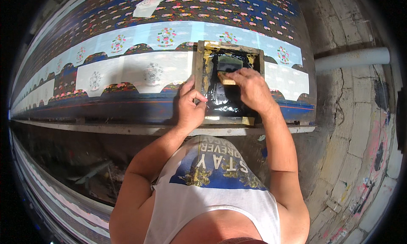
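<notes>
A wooden screen-printing frame point(261, 65) rests on the long printing table, its inside coated with glossy black ink point(222, 100). My right hand point(254, 89) is closed around the pale wooden handle of a squeegee point(226, 79), held inside the frame over the mesh. Beyond the handle shows a greyish-green patch of the screen point(230, 63). At the frame's left side my left hand point(190, 107) is closed on the rail, fingers curled over its edge. Left of the frame lie white cut pieces point(127, 74) with dark line prints.
Pale blue pieces point(142, 34) with coloured prints run in a row behind. The table point(144, 106) has a ledge point(169, 131) along its near edge. A grey pipe point(352, 59) stands right, by the cracked wall point(339, 112). Another table point(55, 193) is at lower left.
</notes>
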Demonstrator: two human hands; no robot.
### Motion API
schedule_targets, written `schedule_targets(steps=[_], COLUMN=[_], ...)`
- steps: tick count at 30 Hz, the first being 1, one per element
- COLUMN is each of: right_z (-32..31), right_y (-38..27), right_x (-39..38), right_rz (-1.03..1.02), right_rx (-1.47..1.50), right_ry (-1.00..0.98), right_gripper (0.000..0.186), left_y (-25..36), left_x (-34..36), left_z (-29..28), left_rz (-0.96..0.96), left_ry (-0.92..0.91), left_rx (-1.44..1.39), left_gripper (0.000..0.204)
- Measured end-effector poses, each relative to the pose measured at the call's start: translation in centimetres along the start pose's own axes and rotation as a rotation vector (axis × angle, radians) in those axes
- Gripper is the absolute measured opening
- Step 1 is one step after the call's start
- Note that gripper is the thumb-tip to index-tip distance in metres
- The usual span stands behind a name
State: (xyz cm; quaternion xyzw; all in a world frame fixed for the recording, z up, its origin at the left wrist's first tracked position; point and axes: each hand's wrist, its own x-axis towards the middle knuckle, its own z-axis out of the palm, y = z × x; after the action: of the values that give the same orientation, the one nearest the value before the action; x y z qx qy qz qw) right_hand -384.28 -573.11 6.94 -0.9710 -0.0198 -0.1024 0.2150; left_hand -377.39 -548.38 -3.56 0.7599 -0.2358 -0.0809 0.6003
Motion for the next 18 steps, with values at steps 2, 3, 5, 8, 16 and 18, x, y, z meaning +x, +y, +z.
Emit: schedule_targets(steps=[2,3,5,8,16,18], right_z=[0.0,0.0,0.4,0.0,0.2,0.3], right_y=[-1.4,-2.0,-3.0,-5.0,-7.6,-7.5], right_x=[-2.0,-2.8,-4.4,-6.2,-10.3,-11.4], right_rz=[0.021,0.03,0.031,0.06,0.195,0.203], right_rx=[-0.031,-0.021,-0.016,-0.015,0.094,0.172], right_ry=[-0.005,-0.005,-0.006,-0.039,-0.122,-0.06], right_gripper=[0.049,0.049,0.048,0.055,0.053,0.047], left_y=[0.3,0.5,0.3,0.0,-0.1,0.4], left_x=[0.2,0.3,0.3,0.3,0.1,0.2], left_z=[0.0,-0.2,-0.2,-0.2,0.0,-0.1], left_rz=[0.004,0.018,0.016,0.025,0.011,0.045], left_ry=[-0.008,-0.02,-0.015,-0.001,-0.017,-0.004], left_rx=[0.0,0.023,0.049,0.044,-0.016,0.041], left_gripper=[0.024,0.024,0.024,0.023,0.027,0.025])
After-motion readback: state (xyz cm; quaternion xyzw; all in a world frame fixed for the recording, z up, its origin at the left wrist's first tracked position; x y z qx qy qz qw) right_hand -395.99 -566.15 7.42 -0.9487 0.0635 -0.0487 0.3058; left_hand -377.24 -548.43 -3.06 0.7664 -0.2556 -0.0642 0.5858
